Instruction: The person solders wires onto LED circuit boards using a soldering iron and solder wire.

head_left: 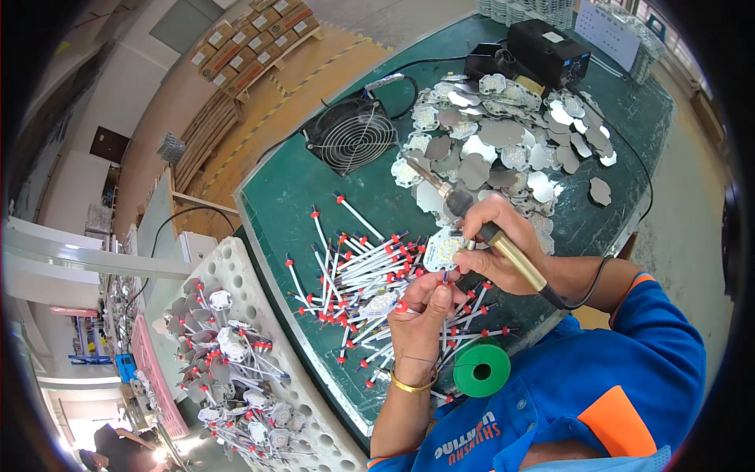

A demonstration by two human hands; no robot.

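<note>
My right hand (507, 248) is closed around a soldering iron (515, 259), whose tip points up and left. At its fingertips sits a white LED board (443, 250) with yellowish chips; a small piece between thumb and forefinger is too small to name. Just below, my left hand (425, 318) pinches a white cable with a red ring (403, 307), its end close to the board's lower edge. Below and left of the hands lies a heap of similar white cables (370, 267) with red rings. A green solder spool (481, 370) rests against my blue shirt.
Loose silver LED boards (495, 141) are piled on the green table (275, 189). A black fan (352, 138) stands at the back, left of a black box (546, 51). Left of the table, a white foam tray (228, 259) with holes holds several boards with cables attached.
</note>
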